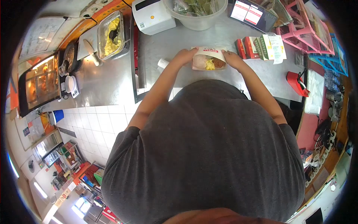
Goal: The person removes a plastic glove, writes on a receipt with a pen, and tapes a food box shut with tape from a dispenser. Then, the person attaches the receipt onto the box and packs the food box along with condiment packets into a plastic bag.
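Note:
On the steel counter in front of me stands a paper food box (210,50) with red print on its raised lid. Its near side is open and shows pale food that looks like rice, yellow pieces (211,64) and something brown at the right. My left hand (185,56) grips the box's upper left edge, fingers bent round it. At the upper right edge, my right hand (232,58) grips the same box. The undersides of both hands and some fingertips are hidden.
Right of the box stand red and green cartons (250,47) with a receipt. A white printer (153,16) and a plastic bowl of leaves (197,18) are behind. A white roll (163,63) lies left, a red stapler-like object (297,84) right. Pink baskets (304,30) edge the right side.

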Tool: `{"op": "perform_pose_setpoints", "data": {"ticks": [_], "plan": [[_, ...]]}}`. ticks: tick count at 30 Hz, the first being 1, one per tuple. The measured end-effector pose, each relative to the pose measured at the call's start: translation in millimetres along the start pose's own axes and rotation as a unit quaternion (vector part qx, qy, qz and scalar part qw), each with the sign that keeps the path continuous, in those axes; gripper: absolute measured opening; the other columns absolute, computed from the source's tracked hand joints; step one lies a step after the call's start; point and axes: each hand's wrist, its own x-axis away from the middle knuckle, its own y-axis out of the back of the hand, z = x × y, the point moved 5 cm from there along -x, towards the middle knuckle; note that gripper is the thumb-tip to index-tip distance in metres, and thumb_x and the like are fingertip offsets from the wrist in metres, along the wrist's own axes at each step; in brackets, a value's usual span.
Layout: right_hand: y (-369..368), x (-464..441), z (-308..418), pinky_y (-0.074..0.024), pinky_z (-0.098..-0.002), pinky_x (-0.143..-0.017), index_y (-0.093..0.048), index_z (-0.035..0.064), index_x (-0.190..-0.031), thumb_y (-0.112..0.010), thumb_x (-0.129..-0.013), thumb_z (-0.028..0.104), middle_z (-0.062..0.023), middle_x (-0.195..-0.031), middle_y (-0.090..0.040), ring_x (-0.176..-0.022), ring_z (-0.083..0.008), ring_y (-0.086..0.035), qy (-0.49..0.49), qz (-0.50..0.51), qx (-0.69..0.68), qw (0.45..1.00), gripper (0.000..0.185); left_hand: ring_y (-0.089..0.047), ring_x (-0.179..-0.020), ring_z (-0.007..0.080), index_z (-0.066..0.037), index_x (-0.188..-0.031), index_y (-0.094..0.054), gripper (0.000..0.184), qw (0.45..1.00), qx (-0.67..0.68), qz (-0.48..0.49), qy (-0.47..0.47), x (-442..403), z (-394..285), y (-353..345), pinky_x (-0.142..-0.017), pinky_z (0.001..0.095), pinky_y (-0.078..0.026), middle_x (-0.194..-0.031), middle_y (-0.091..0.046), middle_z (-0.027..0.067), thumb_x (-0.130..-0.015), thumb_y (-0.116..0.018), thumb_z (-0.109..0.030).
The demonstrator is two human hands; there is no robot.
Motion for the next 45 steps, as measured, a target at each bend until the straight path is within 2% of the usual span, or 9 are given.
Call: {"op": "perform_pose_setpoints", "data": {"ticks": [5, 10, 14, 20, 22, 26, 29, 31, 45], "plan": [[-3, -1, -1, -0.0445, -0.0461, -0.107, -0.063, -0.009, -0.127, -0.036, -0.104, 0.057, -0.0337, -0.126, -0.065, -0.12, -0.0439, -0.063, 0.017, -0.014, 0.011, 1.0, 0.075, -0.071, -0.075, 0.0309, 0.013, -0.112, -0.068, 0.089, 0.998, -0.05, -0.023, -0.023, -16, 12, -1, -0.067, 0.0407, -0.057, -0.093, -0.072, 0.0229, -0.09, -0.055, -0.073], [-4, -3, -2, -0.0441, -0.0462, -0.108, -0.06, -0.0087, -0.132, -0.036, -0.104, 0.058, -0.0331, -0.13, -0.063, -0.124, -0.0434, -0.061, 0.016, -0.014, 0.03, 0.999, 0.076, -0.071, -0.095, 0.0276, 0.005, -0.124, -0.067, 0.078, 0.989, 0.141, 0.048, -0.012, 5, 9, -10, -0.084, 0.0389, -0.055, -0.108, -0.073, 0.0189, -0.092, -0.06, -0.065], [-3, -2, -4, -0.0438, -0.0461, -0.109, -0.06, -0.0078, -0.133, -0.037, -0.104, 0.058, -0.0329, -0.131, -0.063, -0.125, -0.0432, -0.061, 0.008, -0.004, 0.021, 1.0, 0.076, -0.07, -0.097, 0.0279, 0.004, -0.128, -0.065, 0.076, 0.977, 0.208, 0.053, -0.006, 0, 18, -14, -0.085, 0.0398, -0.056, -0.112, -0.072, 0.0174, -0.093, -0.061, -0.064], [-2, -1, -6, -0.0426, -0.0429, -0.11, -0.058, -0.007, -0.137, -0.039, -0.104, 0.059, -0.0315, -0.137, -0.06, -0.13, -0.041, -0.058, 0.004, 0.012, 0.017, 1.0, 0.077, -0.057, -0.127, 0.0291, 0.005, -0.142, -0.052, 0.089, 0.954, 0.286, 0.044, -0.081, 21, 13, -6, -0.105, 0.0417, -0.046, -0.141, -0.057, 0.021, -0.09, -0.064, -0.067], [-3, -2, -7, -0.0426, -0.0454, -0.11, -0.059, -0.0082, -0.135, -0.038, -0.103, 0.059, -0.0339, -0.132, -0.061, -0.128, -0.043, -0.059, 0.009, -0.006, 0.009, 1.0, 0.077, -0.051, -0.134, 0.0293, 0.005, -0.147, -0.043, 0.094, 0.981, 0.172, 0.004, -0.09, 25, 16, -5, -0.11, 0.0423, -0.042, -0.146, -0.051, 0.0205, -0.089, -0.068, -0.066], [-5, -3, -7, -0.0419, -0.0453, -0.111, -0.058, -0.0095, -0.136, -0.038, -0.104, 0.058, -0.0348, -0.134, -0.06, -0.129, -0.0433, -0.058, 0.008, 0.009, 0.016, 1.0, 0.078, -0.052, -0.132, 0.0304, 0.005, -0.153, -0.033, 0.1, 0.969, 0.228, 0.039, -0.092, 36, 11, -12, -0.11, 0.0417, -0.042, -0.146, -0.051, 0.0208, -0.089, -0.071, -0.063], [-8, -10, -14, -0.0423, -0.0421, -0.111, -0.054, -0.005, -0.142, -0.04, -0.104, 0.059, -0.0292, -0.138, -0.061, -0.131, -0.039, -0.058, -0.009, -0.009, 0.023, 1.0, 0.076, -0.055, -0.129, 0.0271, 0.006, -0.151, -0.038, 0.093, 0.971, 0.229, 0.028, -0.067, 30, 13, -14, -0.11, 0.0391, -0.042, -0.145, -0.054, 0.0194, -0.092, -0.07, -0.058], [-10, -12, -17, -0.042, -0.0422, -0.112, -0.054, -0.0038, -0.144, -0.04, -0.104, 0.06, -0.029, -0.138, -0.06, -0.132, -0.0388, -0.057, -0.018, 0.019, 0.015, 1.0, 0.076, -0.045, -0.14, 0.0286, 0.003, -0.151, -0.045, 0.09, 0.962, 0.237, 0.119, -0.06, 43, -4, -11, -0.115, 0.0425, -0.033, -0.148, -0.053, 0.0197, -0.092, -0.066, -0.062], [-15, -2, -16, -0.0405, -0.0444, -0.113, -0.05, -0.0114, -0.142, -0.039, -0.105, 0.055, -0.0349, -0.137, -0.058, -0.13, -0.0436, -0.057, 0.02, -0.008, -0.014, 1.0, 0.077, -0.057, -0.13, 0.0258, 0.005, -0.146, -0.049, 0.067, 0.98, 0.186, 0.019, -0.065, 49, -19, -11, -0.112, 0.0384, -0.039, -0.142, -0.059, 0.0202, -0.104, -0.055, -0.047]]}}
